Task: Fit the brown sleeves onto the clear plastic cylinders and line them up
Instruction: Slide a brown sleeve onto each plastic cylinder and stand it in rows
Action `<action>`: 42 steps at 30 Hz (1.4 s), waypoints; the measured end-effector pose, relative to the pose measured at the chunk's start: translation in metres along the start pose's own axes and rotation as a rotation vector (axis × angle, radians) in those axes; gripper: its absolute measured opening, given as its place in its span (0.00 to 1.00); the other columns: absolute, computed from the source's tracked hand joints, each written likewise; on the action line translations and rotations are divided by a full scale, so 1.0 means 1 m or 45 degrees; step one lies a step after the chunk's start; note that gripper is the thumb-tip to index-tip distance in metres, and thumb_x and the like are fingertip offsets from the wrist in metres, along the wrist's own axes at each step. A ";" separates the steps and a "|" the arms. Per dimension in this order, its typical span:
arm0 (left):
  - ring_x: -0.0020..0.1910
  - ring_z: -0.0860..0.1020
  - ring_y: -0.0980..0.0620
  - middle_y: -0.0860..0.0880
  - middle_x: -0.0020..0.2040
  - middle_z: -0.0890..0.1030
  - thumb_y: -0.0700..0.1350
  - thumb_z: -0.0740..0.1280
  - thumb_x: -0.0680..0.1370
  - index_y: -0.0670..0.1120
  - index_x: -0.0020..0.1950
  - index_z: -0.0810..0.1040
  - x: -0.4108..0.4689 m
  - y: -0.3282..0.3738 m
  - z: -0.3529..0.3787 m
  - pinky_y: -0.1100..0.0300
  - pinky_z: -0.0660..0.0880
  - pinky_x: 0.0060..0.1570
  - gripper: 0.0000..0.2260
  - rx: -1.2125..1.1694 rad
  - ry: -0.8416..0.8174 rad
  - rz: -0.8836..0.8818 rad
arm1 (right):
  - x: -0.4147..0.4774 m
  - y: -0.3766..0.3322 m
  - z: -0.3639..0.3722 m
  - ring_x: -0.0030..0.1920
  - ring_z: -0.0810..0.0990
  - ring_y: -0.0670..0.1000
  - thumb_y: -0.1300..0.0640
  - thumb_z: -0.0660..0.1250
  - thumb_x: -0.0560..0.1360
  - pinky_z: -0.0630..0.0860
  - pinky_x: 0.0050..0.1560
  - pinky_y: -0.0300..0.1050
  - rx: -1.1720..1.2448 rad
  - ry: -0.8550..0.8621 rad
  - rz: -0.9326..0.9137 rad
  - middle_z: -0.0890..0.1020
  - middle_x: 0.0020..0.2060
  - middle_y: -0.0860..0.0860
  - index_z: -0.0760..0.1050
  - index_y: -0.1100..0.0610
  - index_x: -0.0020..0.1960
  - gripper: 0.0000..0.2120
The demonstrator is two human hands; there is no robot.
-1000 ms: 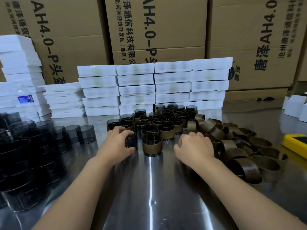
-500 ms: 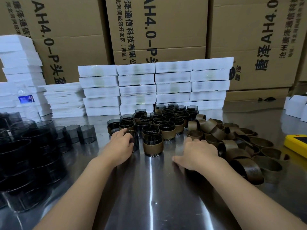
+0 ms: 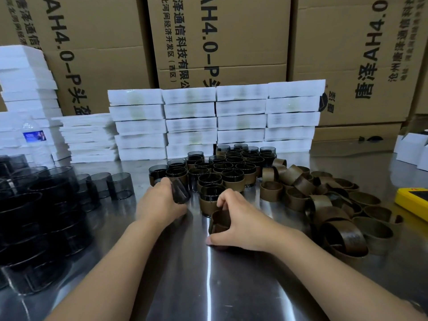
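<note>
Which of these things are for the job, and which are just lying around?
For the job: smoky clear plastic cylinder in the left hand; brown ring-shaped sleeve in the right hand; rows of sleeved cylinders; pile of loose brown sleeves; stacked bare cylinders.
Just lying about: clear plastic water bottle; stacked flat white boxes; big brown cardboard cartons; flat yellow device.

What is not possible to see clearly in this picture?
Head view, the only one:
the sleeve: part hidden by the right hand.
the cylinder: part hidden by the left hand.
the yellow device: cut off by the right edge.
the white boxes: labels blurred.
the bare stack: cut off by the left edge.
</note>
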State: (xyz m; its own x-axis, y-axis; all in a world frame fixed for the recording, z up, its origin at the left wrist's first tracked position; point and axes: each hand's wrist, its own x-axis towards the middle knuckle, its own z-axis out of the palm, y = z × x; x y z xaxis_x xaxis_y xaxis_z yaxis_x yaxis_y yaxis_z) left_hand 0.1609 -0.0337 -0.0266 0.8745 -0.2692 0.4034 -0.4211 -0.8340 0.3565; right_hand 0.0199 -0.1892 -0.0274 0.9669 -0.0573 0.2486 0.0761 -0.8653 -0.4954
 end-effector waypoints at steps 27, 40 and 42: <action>0.37 0.83 0.48 0.46 0.41 0.84 0.55 0.71 0.63 0.48 0.45 0.81 -0.032 0.044 0.008 0.62 0.74 0.27 0.15 -1.544 -0.906 0.227 | 0.013 0.014 -0.026 0.45 0.67 0.45 0.50 0.68 0.73 0.56 0.44 0.27 0.221 0.907 0.238 0.69 0.48 0.48 0.70 0.53 0.41 0.09; 0.39 0.80 0.52 0.46 0.43 0.81 0.58 0.74 0.59 0.48 0.45 0.79 -0.014 0.028 0.018 0.58 0.77 0.31 0.21 -1.505 -0.659 -0.085 | 0.013 0.013 -0.025 0.47 0.72 0.47 0.48 0.68 0.71 0.59 0.43 0.34 0.198 0.864 0.263 0.73 0.47 0.48 0.77 0.59 0.43 0.12; 0.38 0.81 0.54 0.48 0.45 0.82 0.59 0.74 0.59 0.47 0.48 0.79 -0.014 0.029 0.019 0.59 0.78 0.33 0.24 -1.485 -0.671 -0.098 | 0.013 0.012 -0.025 0.47 0.72 0.47 0.48 0.68 0.71 0.61 0.45 0.34 0.206 0.853 0.267 0.73 0.47 0.47 0.77 0.59 0.43 0.13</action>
State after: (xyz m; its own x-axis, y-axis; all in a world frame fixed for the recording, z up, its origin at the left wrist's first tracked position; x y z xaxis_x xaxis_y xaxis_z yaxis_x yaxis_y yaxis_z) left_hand 0.1410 -0.0629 -0.0383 0.7823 -0.6197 0.0635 -0.0918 -0.0139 0.9957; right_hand 0.0274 -0.2125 -0.0096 0.6118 -0.5523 0.5663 -0.0092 -0.7208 -0.6930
